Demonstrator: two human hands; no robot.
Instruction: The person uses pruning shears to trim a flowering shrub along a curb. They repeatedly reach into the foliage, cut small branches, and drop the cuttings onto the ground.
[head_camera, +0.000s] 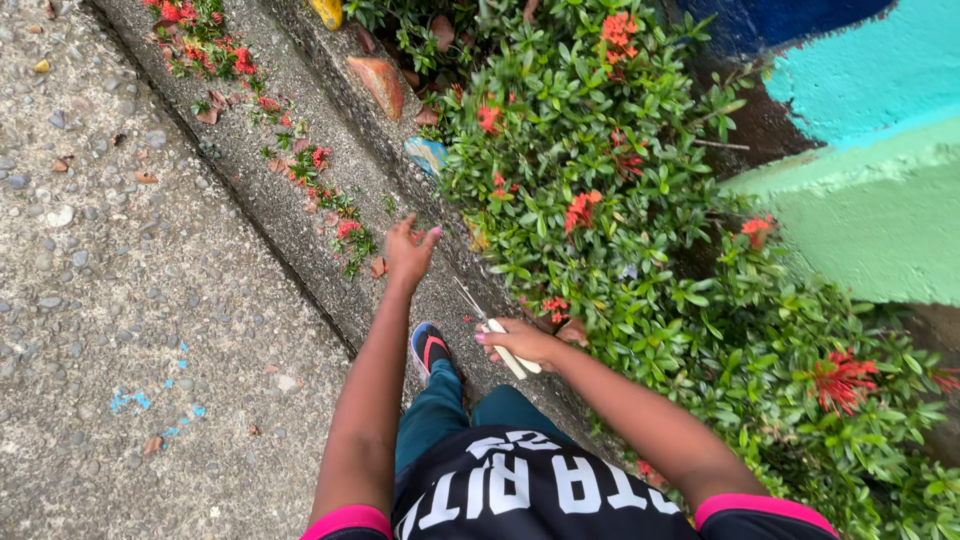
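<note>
My right hand (524, 343) grips a pair of white-handled scissors (497, 335), their thin blades pointing up and left over the concrete gutter (300, 225). My left hand (409, 250) reaches forward above the gutter with fingers spread and nothing in it. A green hedge with red flower clusters (640, 230) grows right beside my right hand. Cut sprigs with red flowers (340, 215) lie scattered along the gutter ahead of my left hand.
A pebbled pavement (110, 300) fills the left side. A wall painted turquoise and green (860, 170) stands behind the hedge. Painted stones (380, 85) line the hedge's edge. My foot in a dark sandal (428, 348) stands in the gutter.
</note>
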